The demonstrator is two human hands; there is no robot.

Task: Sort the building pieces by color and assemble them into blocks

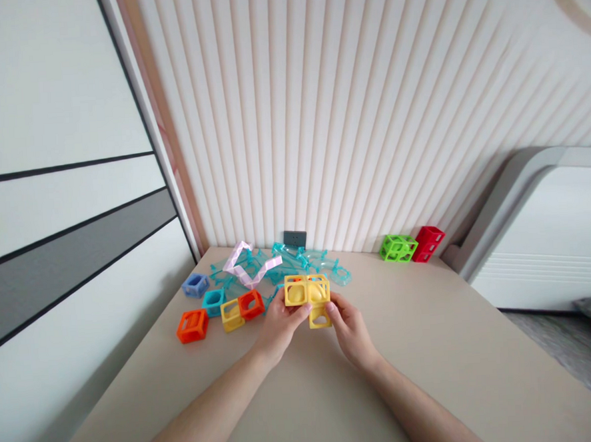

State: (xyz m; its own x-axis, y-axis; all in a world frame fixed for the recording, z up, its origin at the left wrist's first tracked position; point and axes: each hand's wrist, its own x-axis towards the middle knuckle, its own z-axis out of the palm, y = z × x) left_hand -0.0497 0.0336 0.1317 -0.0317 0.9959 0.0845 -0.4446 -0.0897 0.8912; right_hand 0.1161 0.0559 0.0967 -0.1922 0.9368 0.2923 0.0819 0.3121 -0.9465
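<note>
Both hands hold one yellow block piece (307, 291) above the table, made of hollow cubes joined in an L shape. My left hand (280, 323) grips its left cube from below, thumb along the lower edge. My right hand (350, 325) pinches its lower right side. To the left of my hands lie an orange-red hollow block (251, 305), a yellow hollow block (232, 316), a teal hollow block (213, 303), an orange block (192, 326) and a blue block (195, 285). Something orange and blue behind the held piece is mostly hidden.
Translucent teal track-like pieces (323, 262) spread along the back of the table (423, 346). A lilac zigzag strip (251, 277) lies on them. Green (398, 248) and red (428, 243) hollow blocks stand at the back right by the wall. A black socket (295, 238) sits on the wall.
</note>
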